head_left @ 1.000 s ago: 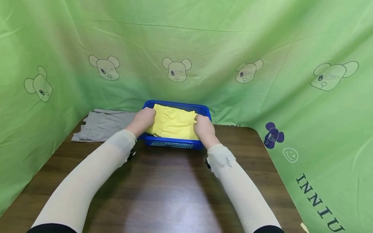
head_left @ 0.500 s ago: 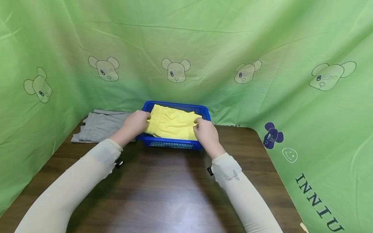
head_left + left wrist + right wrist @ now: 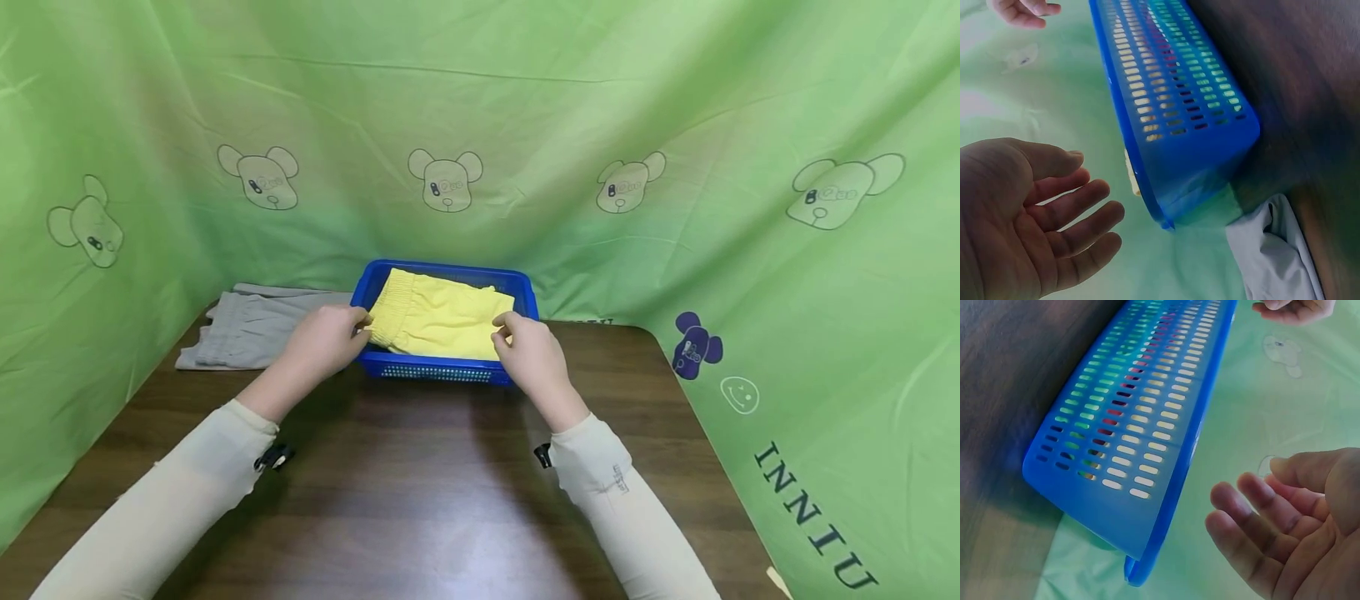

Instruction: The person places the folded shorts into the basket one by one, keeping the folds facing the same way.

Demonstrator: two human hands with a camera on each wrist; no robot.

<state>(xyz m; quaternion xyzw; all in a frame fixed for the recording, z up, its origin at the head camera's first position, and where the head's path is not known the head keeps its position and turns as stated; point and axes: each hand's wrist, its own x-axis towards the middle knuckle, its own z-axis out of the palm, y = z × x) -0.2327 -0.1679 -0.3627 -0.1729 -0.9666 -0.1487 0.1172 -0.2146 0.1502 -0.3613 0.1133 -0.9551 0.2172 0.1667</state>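
Folded yellow shorts (image 3: 446,317) with a gathered elastic waistband lie in a blue plastic basket (image 3: 442,367) at the back of the table. My left hand (image 3: 327,337) hovers at the basket's left end, fingers loosely bent and holding nothing; the left wrist view shows the palm apart from the basket's side. At the other end, my right hand (image 3: 531,354) is just over the front right rim. The right wrist view shows its fingers relaxed with nothing between them. Through the basket's slots, red and green patches show below the yellow.
Grey folded shorts (image 3: 251,325) lie on the wooden table (image 3: 427,467) left of the basket. A green cloth with bear prints (image 3: 480,100) hangs behind and along both sides.
Both hands have let go of the yellow shorts. My left hand has drawn back left and toward me; my right has shifted slightly toward me. The shorts stay in the basket.
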